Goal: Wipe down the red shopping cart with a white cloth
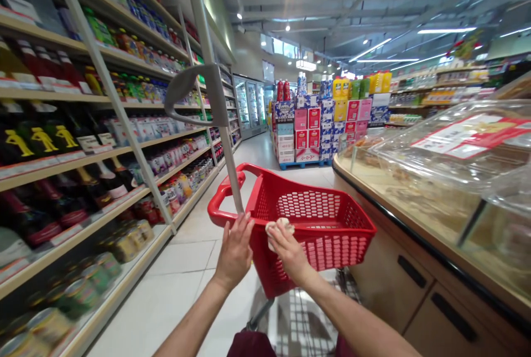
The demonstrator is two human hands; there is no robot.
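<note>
A red plastic shopping cart basket point(350, 235) with perforated walls stands right in front of me. My right hand point(292, 255) presses a crumpled off-white cloth point(271, 230) against the basket's near rim. Beside it, my left hand point(234, 252) rests on the same rim with its fingers stretched out, near the foot of a grey metal pole point(232, 163). That pole rises past the red handle end and carries a grey loop-shaped grip point(218, 97). Inside the basket I see no goods. Under it, part of a wire lower rack point(305, 315) shows.
Shelves of bottles and cans point(136, 108) line the left side. On the right is a wooden counter point(398, 282) with clear food packs point(468, 125) on top. Stacked drink cartons point(307, 130) stand on a blue pallet ahead, with glass-door fridges point(251, 103) behind.
</note>
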